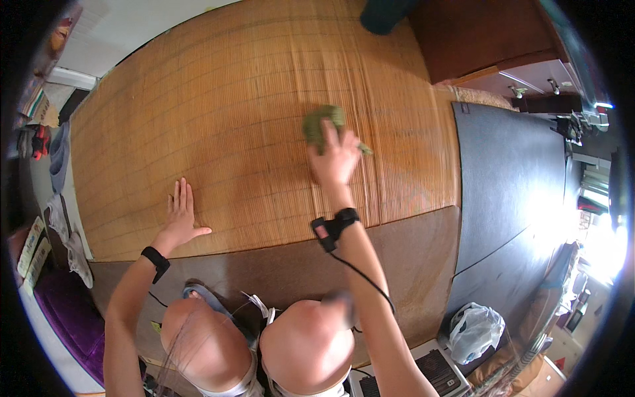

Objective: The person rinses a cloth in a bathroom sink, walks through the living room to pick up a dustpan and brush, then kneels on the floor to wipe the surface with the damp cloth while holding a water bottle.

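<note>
A large bamboo slat mat [238, 114] spreads over the floor before me, with raised ripples along its right part. My right hand [336, 156] presses a crumpled green cloth [322, 126] onto the mat, right of its middle. Hand and cloth are blurred. Palm down, my left hand [182, 213] rests on the mat near its close edge, fingers spread and holding nothing. Each wrist wears a black strap, and a cable runs from the right one along the forearm.
A brown mat [278, 268] lies under my bent knees. Black matting [511, 173] covers the floor at right, with a white plastic bag [476, 332] on it. A wooden cabinet [486, 34] and a dark bin [384, 17] stand at the far right. White shoes [77, 255] line the left edge.
</note>
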### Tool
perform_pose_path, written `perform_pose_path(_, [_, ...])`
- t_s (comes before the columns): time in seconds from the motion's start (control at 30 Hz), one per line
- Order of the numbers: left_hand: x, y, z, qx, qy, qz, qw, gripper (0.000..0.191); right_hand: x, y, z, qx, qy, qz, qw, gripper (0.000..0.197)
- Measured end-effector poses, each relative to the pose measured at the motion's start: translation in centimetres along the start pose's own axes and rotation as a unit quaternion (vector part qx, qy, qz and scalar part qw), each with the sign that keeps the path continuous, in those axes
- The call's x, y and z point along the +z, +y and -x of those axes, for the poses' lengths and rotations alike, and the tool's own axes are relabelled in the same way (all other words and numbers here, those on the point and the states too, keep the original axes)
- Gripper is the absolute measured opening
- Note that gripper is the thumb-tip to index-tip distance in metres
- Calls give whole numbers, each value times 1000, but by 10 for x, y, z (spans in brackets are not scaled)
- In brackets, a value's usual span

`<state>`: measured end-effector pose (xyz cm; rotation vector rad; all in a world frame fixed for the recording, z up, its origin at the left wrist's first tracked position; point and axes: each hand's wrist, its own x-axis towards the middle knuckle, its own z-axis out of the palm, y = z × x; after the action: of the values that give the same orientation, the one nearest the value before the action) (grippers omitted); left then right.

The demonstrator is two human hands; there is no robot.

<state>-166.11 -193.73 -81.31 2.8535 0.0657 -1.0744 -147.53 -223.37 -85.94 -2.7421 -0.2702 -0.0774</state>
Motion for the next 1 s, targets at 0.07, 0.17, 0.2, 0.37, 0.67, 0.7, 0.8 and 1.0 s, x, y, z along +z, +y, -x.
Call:
perform_pose_path(0.07, [6,-11,5,-3,19,-4,1000,125,15,-48,13,-79,-31,-49,995,67])
perform_pose_path(0.17, [5,-7,7,2,54,-1,999,125,15,-68,20,-144,-59,-113,981,66])
perform_pose_path(0.2, [3,-4,6,11,68,1,998,124,17,-74,20,-160,-86,-166,969,64])
perform_pose_path(0.37, [12,-11,7,18,113,14,993,123,-34,-32,2,46,-147,-513,844,58])
perform_pose_path(0.67, [12,-5,3,10,93,3,996,126,-143,170,70,297,31,-511,806,48])
perform_pose_path(0.7, [13,-6,2,1,105,4,994,126,-128,193,85,303,41,-503,809,48])
perform_pose_path(0.8, [15,-9,8,-7,110,16,994,128,-96,231,123,268,104,-221,932,59])
perform_pose_path(1.0, [26,-9,-1,-9,130,20,991,130,-73,157,130,302,140,-68,941,70])
